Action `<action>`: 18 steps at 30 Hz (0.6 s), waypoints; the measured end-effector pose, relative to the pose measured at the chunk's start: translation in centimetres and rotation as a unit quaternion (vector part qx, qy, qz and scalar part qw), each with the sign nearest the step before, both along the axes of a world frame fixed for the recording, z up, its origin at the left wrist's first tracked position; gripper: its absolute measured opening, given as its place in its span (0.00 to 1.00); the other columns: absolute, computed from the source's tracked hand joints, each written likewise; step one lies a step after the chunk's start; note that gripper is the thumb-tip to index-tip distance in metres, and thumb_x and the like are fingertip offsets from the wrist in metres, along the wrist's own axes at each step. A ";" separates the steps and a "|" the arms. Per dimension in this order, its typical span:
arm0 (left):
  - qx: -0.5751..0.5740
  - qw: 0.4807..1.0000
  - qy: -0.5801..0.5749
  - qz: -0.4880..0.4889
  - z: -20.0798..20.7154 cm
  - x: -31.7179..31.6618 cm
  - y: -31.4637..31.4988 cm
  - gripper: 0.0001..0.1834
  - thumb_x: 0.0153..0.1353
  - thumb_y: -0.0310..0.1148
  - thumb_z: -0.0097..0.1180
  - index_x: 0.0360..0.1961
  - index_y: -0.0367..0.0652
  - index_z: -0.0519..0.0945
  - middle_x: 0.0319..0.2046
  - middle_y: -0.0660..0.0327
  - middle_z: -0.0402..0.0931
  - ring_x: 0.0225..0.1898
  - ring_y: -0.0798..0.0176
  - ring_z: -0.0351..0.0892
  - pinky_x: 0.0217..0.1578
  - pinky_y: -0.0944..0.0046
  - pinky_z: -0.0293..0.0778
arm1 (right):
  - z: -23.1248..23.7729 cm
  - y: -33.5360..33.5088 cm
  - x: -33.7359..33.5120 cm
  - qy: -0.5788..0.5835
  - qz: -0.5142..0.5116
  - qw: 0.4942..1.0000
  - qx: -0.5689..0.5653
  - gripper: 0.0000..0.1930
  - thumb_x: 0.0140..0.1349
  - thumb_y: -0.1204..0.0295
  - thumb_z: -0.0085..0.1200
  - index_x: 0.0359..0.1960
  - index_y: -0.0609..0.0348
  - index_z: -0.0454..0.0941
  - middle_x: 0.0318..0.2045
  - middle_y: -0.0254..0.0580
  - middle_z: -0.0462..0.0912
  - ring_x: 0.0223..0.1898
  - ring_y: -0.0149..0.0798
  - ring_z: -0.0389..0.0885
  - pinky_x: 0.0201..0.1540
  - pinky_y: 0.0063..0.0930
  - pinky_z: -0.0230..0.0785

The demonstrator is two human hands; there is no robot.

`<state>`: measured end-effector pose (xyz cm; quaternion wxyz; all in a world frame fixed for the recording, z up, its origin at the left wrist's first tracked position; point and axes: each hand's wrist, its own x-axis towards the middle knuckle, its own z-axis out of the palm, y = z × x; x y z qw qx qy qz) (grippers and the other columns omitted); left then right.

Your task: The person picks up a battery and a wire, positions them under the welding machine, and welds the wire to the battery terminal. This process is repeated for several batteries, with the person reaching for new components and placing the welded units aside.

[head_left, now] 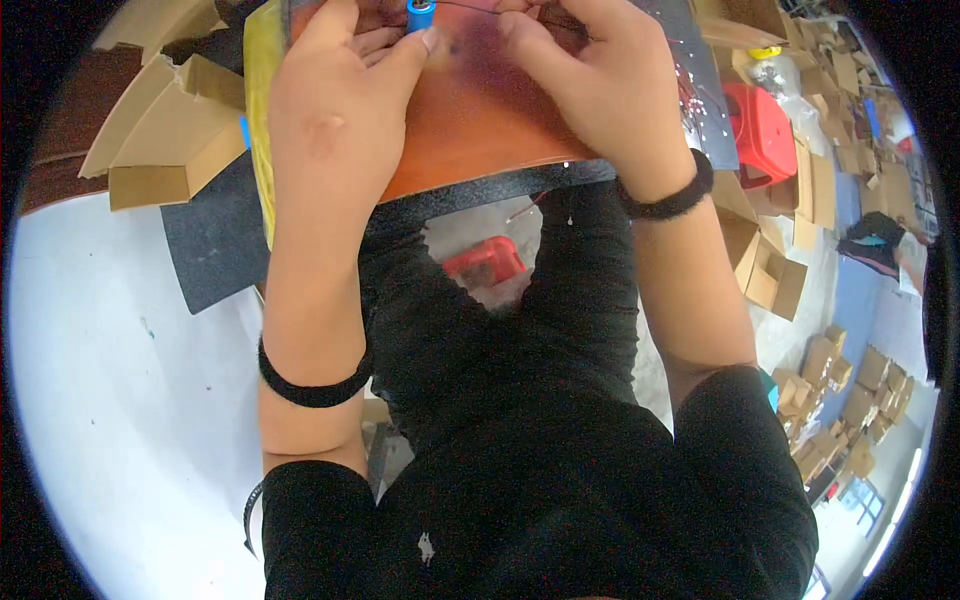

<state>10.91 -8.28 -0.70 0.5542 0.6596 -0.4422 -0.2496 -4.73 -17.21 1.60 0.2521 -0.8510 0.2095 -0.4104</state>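
Between the thumb and fingers of my left hand [340, 115] is a small blue cylinder [421, 17] with a metallic top end, like a battery cell or a capacitor. A thin dark wire [468, 8] runs from its top over to my right hand [615, 85]. My right thumb and fingers close on that wire; their tips are partly cut off by the upper edge. Both hands are above an orange-brown work mat [470, 140] on the table.
Several thin wires with pale ends [695, 100] lie at the mat's right. A red stool [762, 135] stands right of the table, near open cardboard boxes [770, 275]. Another cardboard box [160, 180] is at the left, beside a white surface [130, 340]. A red object [487, 260] shows below, between my legs.
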 end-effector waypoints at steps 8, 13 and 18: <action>-0.048 0.999 0.008 -0.014 -0.2 -0.1 -0.3 0.14 0.59 0.23 0.58 0.46 0.33 0.73 0.44 0.55 0.79 0.48 0.63 0.78 0.51 0.67 0.71 | -0.1 0.0 -1.1 0.002 -0.012 1.000 0.028 0.05 0.58 0.75 0.56 0.30 0.65 0.75 0.25 0.50 0.77 0.29 0.49 0.77 0.33 0.34 0.70; -0.064 0.997 0.009 -0.031 -0.1 0.1 -0.2 0.15 0.59 0.24 0.59 0.46 0.32 0.72 0.44 0.54 0.78 0.47 0.63 0.79 0.51 0.66 0.71 | -0.2 0.4 -1.5 -0.030 -0.005 0.998 0.048 0.05 0.60 0.76 0.55 0.36 0.65 0.75 0.24 0.44 0.77 0.28 0.40 0.77 0.33 0.28 0.69; -0.047 0.998 -0.020 -0.028 0.9 -0.2 0.6 0.15 0.59 0.25 0.59 0.46 0.31 0.72 0.43 0.54 0.78 0.47 0.64 0.78 0.49 0.66 0.72 | -0.6 0.4 -2.5 -0.112 0.055 0.983 0.136 0.11 0.65 0.78 0.51 0.48 0.63 0.72 0.26 0.32 0.77 0.27 0.29 0.73 0.32 0.21 0.67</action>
